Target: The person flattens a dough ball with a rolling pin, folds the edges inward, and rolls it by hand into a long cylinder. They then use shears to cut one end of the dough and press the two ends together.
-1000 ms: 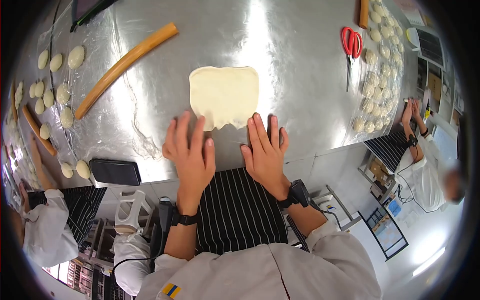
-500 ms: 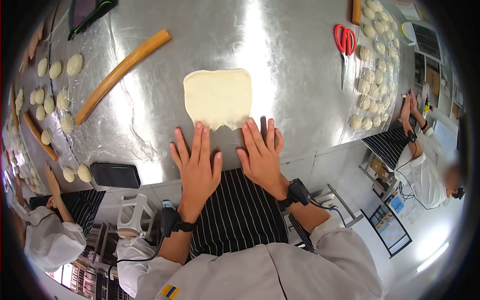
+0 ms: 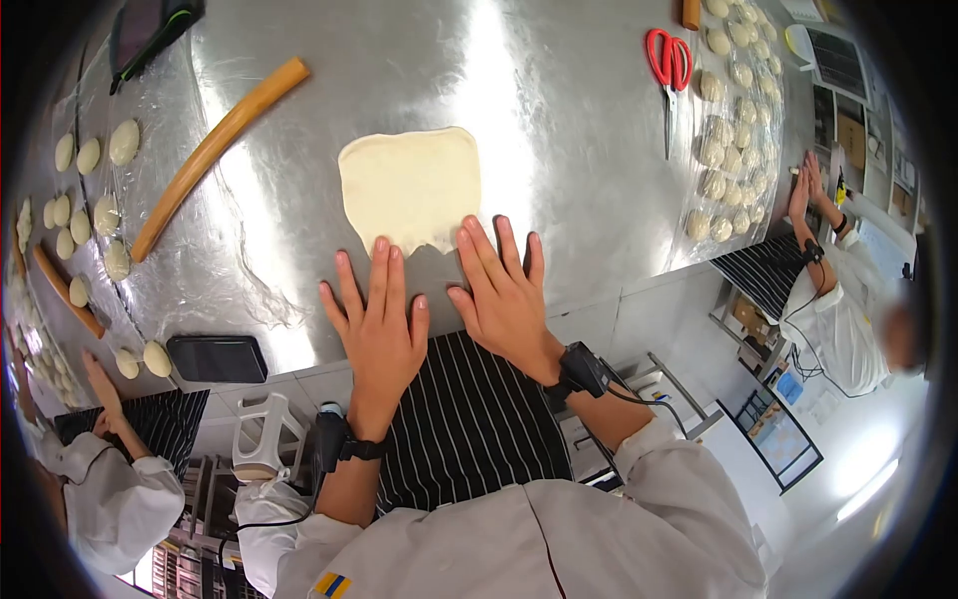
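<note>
A flattened sheet of pale dough (image 3: 410, 188) lies on the metal table (image 3: 559, 190), its near edge thin and ragged. My left hand (image 3: 379, 309) rests flat with fingers spread, its fingertips on the lower left part of that edge. Fingers stretched out, my right hand (image 3: 504, 290) touches the lower right edge of the sheet. Neither hand grips anything. A wooden rolling pin (image 3: 220, 155) lies to the left of the dough.
Dough balls under plastic film (image 3: 733, 150) lie at the right, beside red-handled scissors (image 3: 669, 75). More dough balls (image 3: 107, 215) and a black phone (image 3: 217, 358) are at the left. Co-workers stand on both sides: one person's hands (image 3: 806, 188) at right, another's sleeve (image 3: 125, 499) at left.
My right hand has moved slightly up along the dough's near right edge. The whole scene has shifted a little left in view as my head turned.
</note>
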The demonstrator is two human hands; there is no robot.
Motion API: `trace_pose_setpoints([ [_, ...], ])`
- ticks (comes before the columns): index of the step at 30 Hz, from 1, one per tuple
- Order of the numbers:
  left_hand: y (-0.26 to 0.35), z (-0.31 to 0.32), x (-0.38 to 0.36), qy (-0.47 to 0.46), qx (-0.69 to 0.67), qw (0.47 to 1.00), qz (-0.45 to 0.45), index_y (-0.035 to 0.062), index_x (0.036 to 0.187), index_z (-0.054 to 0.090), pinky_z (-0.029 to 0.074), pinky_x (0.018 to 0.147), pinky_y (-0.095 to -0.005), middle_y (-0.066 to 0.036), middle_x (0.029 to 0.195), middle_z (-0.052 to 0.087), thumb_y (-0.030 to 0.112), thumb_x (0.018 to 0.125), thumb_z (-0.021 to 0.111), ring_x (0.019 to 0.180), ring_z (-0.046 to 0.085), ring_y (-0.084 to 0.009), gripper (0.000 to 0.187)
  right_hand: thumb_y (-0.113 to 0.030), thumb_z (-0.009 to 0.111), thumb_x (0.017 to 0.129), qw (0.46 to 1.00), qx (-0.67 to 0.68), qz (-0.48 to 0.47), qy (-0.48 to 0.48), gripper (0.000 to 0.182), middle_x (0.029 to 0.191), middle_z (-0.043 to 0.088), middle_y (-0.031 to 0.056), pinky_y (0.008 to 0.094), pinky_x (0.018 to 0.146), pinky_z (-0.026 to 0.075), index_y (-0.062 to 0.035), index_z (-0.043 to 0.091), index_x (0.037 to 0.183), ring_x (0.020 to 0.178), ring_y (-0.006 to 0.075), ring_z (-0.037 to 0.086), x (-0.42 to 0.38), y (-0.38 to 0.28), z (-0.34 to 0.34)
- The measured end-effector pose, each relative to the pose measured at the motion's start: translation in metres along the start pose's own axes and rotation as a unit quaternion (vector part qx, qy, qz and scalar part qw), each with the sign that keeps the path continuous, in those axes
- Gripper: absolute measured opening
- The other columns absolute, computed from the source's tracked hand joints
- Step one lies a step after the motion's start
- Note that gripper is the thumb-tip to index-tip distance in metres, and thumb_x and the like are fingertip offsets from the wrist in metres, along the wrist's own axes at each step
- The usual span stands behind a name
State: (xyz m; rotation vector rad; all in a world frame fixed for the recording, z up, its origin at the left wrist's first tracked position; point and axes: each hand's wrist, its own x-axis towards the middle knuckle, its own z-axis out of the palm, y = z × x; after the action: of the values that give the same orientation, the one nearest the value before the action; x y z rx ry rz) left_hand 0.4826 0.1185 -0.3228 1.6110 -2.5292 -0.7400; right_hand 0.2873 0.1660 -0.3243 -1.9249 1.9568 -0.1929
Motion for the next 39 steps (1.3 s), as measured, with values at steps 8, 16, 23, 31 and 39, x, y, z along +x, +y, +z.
trace_pose_setpoints([
  [8,-0.002,-0.001,0.000,0.001,-0.014,1.000,0.007,0.0006,0.164,0.046,0.004,0.129,-0.0689,-0.012,0.177,0.036,0.027,0.104,0.060,0.166,0.016,-0.0488,0.067,-0.033,0.058,0.107,0.998,0.019,0.038,0.039,0.065,0.173,0.043,0.0106,0.0630,0.130,0.012,-0.0056,0.047,0.165,0.162,0.0417,0.031,-0.011,0.003,0.004],
  [16,-0.002,-0.005,-0.004,-0.024,-0.006,1.000,0.005,-0.0004,0.164,0.045,0.006,0.129,-0.0701,-0.015,0.176,0.036,0.027,0.103,0.061,0.165,0.016,-0.0513,0.068,-0.033,0.062,0.105,0.999,0.010,0.032,0.032,0.063,0.172,0.046,0.0043,0.0644,0.130,0.016,-0.0125,0.051,0.164,0.161,0.0356,0.034,-0.013,-0.004,0.005],
  [23,0.001,-0.001,-0.008,-0.001,0.001,1.000,-0.021,-0.0015,0.165,0.042,0.009,0.128,-0.0714,-0.016,0.177,0.034,0.027,0.101,0.062,0.164,0.015,-0.0532,0.072,-0.032,0.063,0.104,0.999,-0.002,0.039,0.023,0.064,0.174,0.043,0.0059,0.0651,0.129,0.015,-0.0096,0.051,0.163,0.162,0.0386,0.031,-0.015,-0.008,0.007],
  [31,0.004,-0.011,-0.002,0.012,-0.041,0.998,-0.053,0.0009,0.162,0.049,0.010,0.127,-0.0727,-0.011,0.176,0.038,0.030,0.098,0.065,0.163,0.016,-0.0559,0.072,-0.035,0.060,0.106,0.999,-0.001,0.041,0.001,0.063,0.174,0.043,0.0054,0.0655,0.131,0.010,-0.0093,0.052,0.162,0.163,0.0369,0.032,-0.018,-0.017,0.011],
  [39,-0.003,-0.006,0.006,0.017,0.002,0.999,-0.047,0.0015,0.163,0.048,0.011,0.127,-0.0735,-0.011,0.176,0.038,0.031,0.098,0.064,0.164,0.018,-0.0521,0.073,-0.033,0.059,0.107,0.999,0.002,0.037,0.020,0.061,0.171,0.047,0.0068,0.0643,0.131,0.010,-0.0070,0.053,0.161,0.162,0.0350,0.034,-0.018,-0.013,0.012],
])
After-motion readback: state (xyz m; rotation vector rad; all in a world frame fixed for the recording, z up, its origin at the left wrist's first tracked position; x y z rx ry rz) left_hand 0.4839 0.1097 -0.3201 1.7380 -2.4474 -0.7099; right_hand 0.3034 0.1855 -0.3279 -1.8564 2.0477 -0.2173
